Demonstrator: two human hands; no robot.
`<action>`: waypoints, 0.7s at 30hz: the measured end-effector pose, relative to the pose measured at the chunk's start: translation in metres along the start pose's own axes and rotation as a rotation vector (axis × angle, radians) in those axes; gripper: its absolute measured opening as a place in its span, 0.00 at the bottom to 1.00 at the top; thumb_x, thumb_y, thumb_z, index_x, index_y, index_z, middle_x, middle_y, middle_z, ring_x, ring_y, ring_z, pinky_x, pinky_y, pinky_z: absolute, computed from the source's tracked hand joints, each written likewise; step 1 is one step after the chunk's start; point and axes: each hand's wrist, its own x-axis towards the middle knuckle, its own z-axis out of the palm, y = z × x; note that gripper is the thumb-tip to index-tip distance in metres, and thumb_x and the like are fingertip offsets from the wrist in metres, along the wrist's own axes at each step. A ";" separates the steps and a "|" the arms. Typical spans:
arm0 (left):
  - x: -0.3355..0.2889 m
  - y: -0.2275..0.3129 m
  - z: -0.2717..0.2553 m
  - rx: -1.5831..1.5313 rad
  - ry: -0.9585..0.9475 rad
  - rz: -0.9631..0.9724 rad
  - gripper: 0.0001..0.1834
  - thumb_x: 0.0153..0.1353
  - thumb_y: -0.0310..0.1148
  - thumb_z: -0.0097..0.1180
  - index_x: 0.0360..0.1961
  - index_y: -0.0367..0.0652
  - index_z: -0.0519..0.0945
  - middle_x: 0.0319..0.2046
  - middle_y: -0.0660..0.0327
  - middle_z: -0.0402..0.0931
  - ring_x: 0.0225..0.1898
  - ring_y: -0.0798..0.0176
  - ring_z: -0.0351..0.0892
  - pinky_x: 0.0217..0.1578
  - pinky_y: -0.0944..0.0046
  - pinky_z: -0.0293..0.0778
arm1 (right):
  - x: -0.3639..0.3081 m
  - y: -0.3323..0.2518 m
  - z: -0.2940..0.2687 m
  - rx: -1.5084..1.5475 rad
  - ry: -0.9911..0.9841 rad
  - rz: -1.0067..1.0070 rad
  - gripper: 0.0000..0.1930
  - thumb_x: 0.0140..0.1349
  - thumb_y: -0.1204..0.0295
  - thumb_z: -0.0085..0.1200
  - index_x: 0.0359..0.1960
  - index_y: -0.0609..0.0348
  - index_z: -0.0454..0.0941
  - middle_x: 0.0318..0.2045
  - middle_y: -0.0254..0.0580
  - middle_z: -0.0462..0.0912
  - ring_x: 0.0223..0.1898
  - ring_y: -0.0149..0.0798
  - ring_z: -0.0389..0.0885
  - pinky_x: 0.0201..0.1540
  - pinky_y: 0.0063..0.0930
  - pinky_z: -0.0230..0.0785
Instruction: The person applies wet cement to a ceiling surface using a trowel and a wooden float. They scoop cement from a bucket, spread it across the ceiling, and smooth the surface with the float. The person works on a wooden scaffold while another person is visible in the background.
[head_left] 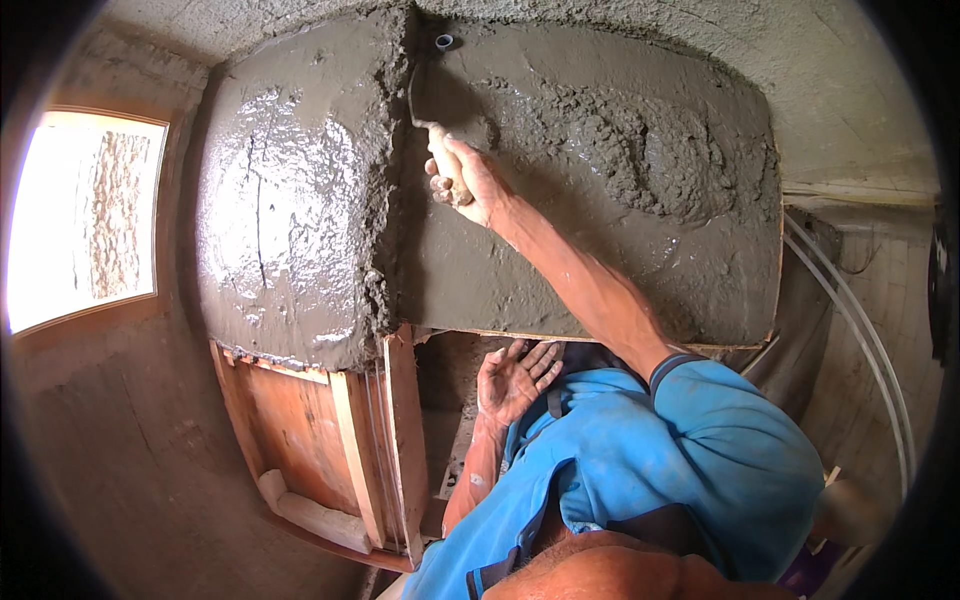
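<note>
My right hand (470, 182) is closed around the pale handle of a trowel (446, 165). The trowel's thin metal neck reaches to the rough step edge between two wet grey mortar surfaces; its blade is mostly hidden from view. On the right lies a broad mortar surface (560, 260) with a lumpy heap (665, 160) on its far right part. To the left of the ridge, a shiny smoothed mortar surface (275, 210) is marked by a thin dark crack. My left hand (515, 382) is open, palm up and fingers apart, near the board edge, holding nothing.
Wooden formwork (295, 425) with upright boards stands below the left mortar. A short pipe end (444, 42) pokes out near the back wall. At the left is a bright window (90, 215). Pale hoses (865, 330) curve down at the right.
</note>
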 end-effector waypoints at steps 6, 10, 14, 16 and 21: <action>0.000 0.001 -0.003 -0.021 -0.029 0.005 0.22 0.62 0.45 0.53 0.52 0.46 0.84 0.70 0.42 0.63 0.75 0.43 0.56 0.75 0.39 0.50 | -0.080 -0.006 0.002 -0.138 -0.087 0.018 0.16 0.74 0.56 0.51 0.51 0.53 0.70 0.34 0.36 0.78 0.25 0.27 0.76 0.25 0.23 0.71; 0.001 -0.004 -0.006 -0.050 -0.002 0.019 0.23 0.59 0.44 0.58 0.52 0.44 0.82 0.70 0.42 0.63 0.74 0.41 0.58 0.75 0.37 0.51 | -0.177 -0.074 -0.015 -0.690 0.133 -0.188 0.23 0.72 0.59 0.55 0.61 0.57 0.66 0.41 0.42 0.79 0.31 0.29 0.80 0.31 0.25 0.80; 0.002 -0.004 -0.004 -0.042 -0.049 -0.011 0.22 0.60 0.44 0.59 0.52 0.43 0.81 0.70 0.44 0.63 0.74 0.43 0.58 0.75 0.38 0.52 | -0.268 -0.159 -0.061 -1.289 0.646 -0.315 0.24 0.71 0.58 0.57 0.63 0.54 0.68 0.41 0.40 0.79 0.29 0.26 0.78 0.27 0.23 0.73; 0.001 -0.001 -0.002 -0.023 -0.038 -0.025 0.22 0.60 0.43 0.60 0.51 0.43 0.81 0.70 0.43 0.62 0.74 0.43 0.57 0.75 0.38 0.51 | -0.300 -0.187 -0.074 -1.360 0.880 -0.291 0.22 0.70 0.58 0.57 0.61 0.52 0.71 0.38 0.37 0.78 0.25 0.24 0.75 0.22 0.21 0.68; 0.000 0.001 0.000 0.013 -0.048 -0.063 0.20 0.60 0.42 0.59 0.49 0.42 0.82 0.70 0.43 0.63 0.75 0.43 0.56 0.75 0.38 0.51 | -0.308 -0.193 -0.133 -0.610 0.759 -0.238 0.21 0.71 0.54 0.55 0.52 0.60 0.74 0.28 0.34 0.76 0.19 0.24 0.71 0.16 0.19 0.63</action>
